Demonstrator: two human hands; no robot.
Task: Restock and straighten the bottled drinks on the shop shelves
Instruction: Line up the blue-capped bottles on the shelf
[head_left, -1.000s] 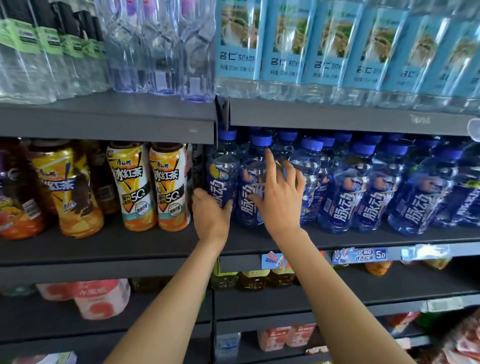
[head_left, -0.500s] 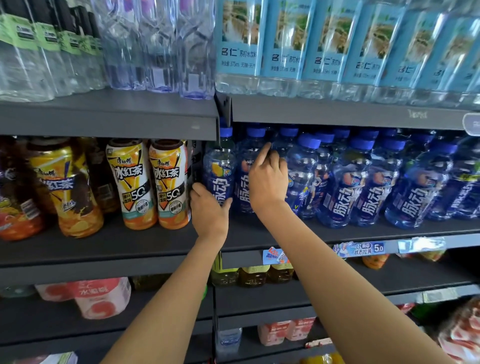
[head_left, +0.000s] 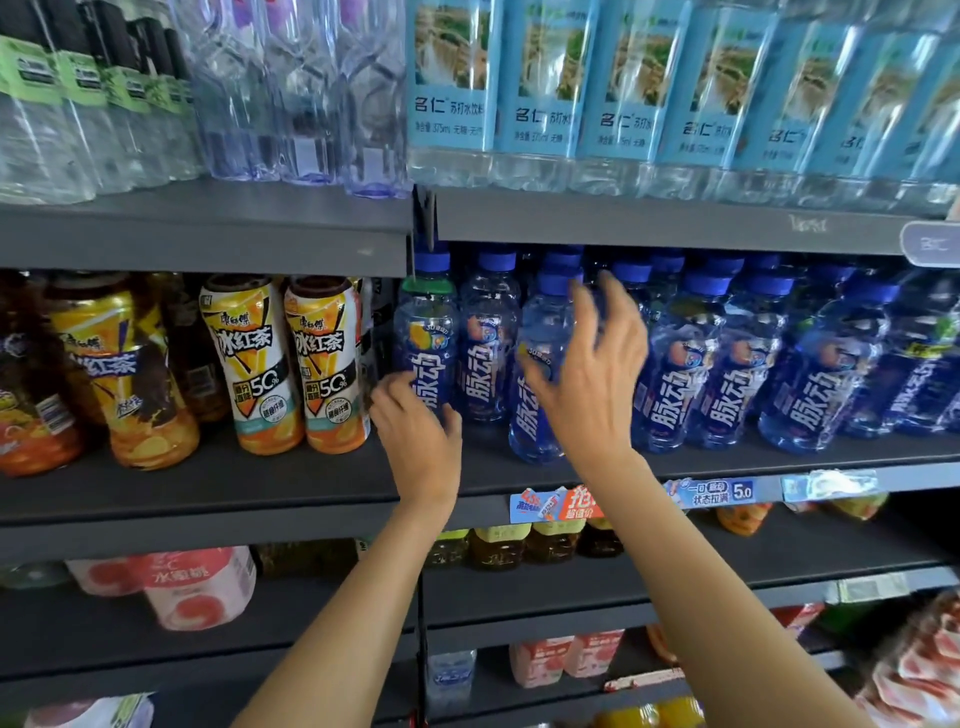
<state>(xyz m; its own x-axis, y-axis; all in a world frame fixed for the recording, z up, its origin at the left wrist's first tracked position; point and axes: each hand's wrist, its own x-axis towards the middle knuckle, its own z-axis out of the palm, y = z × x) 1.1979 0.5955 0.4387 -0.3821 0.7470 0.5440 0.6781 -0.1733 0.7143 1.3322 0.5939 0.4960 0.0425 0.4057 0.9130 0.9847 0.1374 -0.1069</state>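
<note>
Bottles of blue drink with blue caps (head_left: 696, 358) are lined along the dark grey middle shelf (head_left: 218, 483). The leftmost blue bottle (head_left: 427, 338) is gripped low down by the left hand (head_left: 418, 431), fingers curled round its base. A third blue bottle (head_left: 540, 364), standing forward of its row and slightly tilted, is met by the right hand (head_left: 589, 379), whose fingers are spread and loosely bent around its side. Yellow-labelled iced tea bottles (head_left: 291, 364) are seen just beside, on the left.

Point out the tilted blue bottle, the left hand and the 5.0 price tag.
tilted blue bottle (head_left: 537, 395), head view, lower label.
left hand (head_left: 423, 441), head view, back of hand.
5.0 price tag (head_left: 714, 492), head view, tag's middle.
</note>
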